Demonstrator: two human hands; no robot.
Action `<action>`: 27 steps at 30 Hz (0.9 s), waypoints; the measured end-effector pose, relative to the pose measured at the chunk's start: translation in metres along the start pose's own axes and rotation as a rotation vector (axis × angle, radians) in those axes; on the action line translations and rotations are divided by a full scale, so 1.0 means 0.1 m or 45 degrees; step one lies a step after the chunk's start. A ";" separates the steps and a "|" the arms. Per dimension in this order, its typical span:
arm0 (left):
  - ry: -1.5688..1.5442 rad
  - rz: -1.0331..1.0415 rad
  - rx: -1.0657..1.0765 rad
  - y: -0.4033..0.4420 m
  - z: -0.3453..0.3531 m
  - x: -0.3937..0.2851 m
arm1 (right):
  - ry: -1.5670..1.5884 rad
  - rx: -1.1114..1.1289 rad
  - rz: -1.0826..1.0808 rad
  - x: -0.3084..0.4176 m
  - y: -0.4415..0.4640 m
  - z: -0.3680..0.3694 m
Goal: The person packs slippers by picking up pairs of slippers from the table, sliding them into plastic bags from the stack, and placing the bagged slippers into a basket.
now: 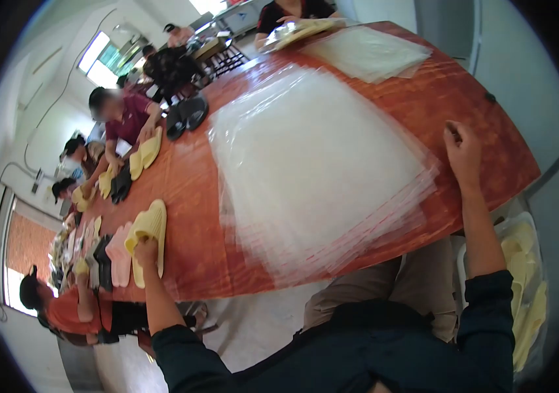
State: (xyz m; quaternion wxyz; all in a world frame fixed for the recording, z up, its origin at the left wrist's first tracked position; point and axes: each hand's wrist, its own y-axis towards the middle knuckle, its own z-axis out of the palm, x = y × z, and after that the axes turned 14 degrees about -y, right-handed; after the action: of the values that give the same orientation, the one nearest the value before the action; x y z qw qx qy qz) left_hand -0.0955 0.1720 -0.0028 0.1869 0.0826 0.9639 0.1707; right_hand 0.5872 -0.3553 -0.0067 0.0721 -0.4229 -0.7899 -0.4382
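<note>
At the left side of the table, my left hand (146, 252) is closed on a pair of yellow slippers (151, 223), its fingers at their near part. Right of the plastic bags, my right hand (464, 150) hovers by the table with its fingers curled in and nothing visible in them. Between my hands lies a broad, fanned stack of clear plastic bags (318, 157), with pink-red lines along the near edges. Beside the yellow pair are pink slippers (119, 252).
Grey and black slippers (101, 262) stand farther left on the red-brown table (191, 177). More bags (368, 52) lie at the far end, near a seated person. Several people work along the left edge. A bin of yellow slippers (521, 275) sits at my right.
</note>
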 end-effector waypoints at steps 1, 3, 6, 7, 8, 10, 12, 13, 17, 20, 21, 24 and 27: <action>0.081 -0.009 0.040 0.00 -0.08 -0.10 | 0.032 0.022 0.011 0.03 0.00 -0.01; 0.106 -0.076 -0.022 -0.05 -0.12 -0.26 | 0.067 -0.018 0.012 0.05 -0.01 -0.02; 0.104 -0.140 -0.136 -0.17 -0.07 -0.42 | 0.106 0.039 0.072 0.06 0.01 -0.02; 0.144 -0.178 -0.207 -0.20 -0.07 -0.45 | 0.124 0.038 0.080 0.06 0.01 -0.02; 0.146 -0.168 -0.209 -0.14 -0.04 -0.33 | 0.144 0.040 0.091 0.06 0.00 -0.02; 0.050 0.036 -0.167 0.02 0.07 0.03 | 0.152 0.030 0.096 0.11 0.00 -0.07; -0.034 0.107 -0.171 0.00 0.03 0.08 | 0.158 0.018 0.106 0.12 -0.01 -0.07; -0.133 0.167 -0.170 0.00 0.03 0.07 | 0.163 -0.006 0.077 0.10 0.00 -0.05; -0.344 0.180 -0.182 -0.10 0.01 -0.12 | 0.192 -0.015 0.052 0.11 -0.01 -0.07; -0.316 -0.016 -0.143 -0.14 0.01 -0.38 | 0.188 -0.023 0.039 0.11 0.01 -0.06; -0.359 0.049 -0.184 -0.15 0.04 -0.44 | 0.190 -0.026 0.037 0.12 0.01 -0.07; -0.494 0.174 -0.298 -0.26 0.07 -0.86 | 0.219 -0.019 0.051 0.16 0.01 -0.11; -0.669 0.339 -0.282 -0.62 -0.16 -1.75 | 0.191 -0.055 0.037 0.14 -0.01 -0.09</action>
State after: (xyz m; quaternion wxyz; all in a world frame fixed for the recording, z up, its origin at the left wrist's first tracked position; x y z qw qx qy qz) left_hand 0.0525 0.0712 0.0466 0.4136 0.2285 0.8389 0.2702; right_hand 0.5751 -0.3537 0.0052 0.1283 -0.4017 -0.7665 -0.4844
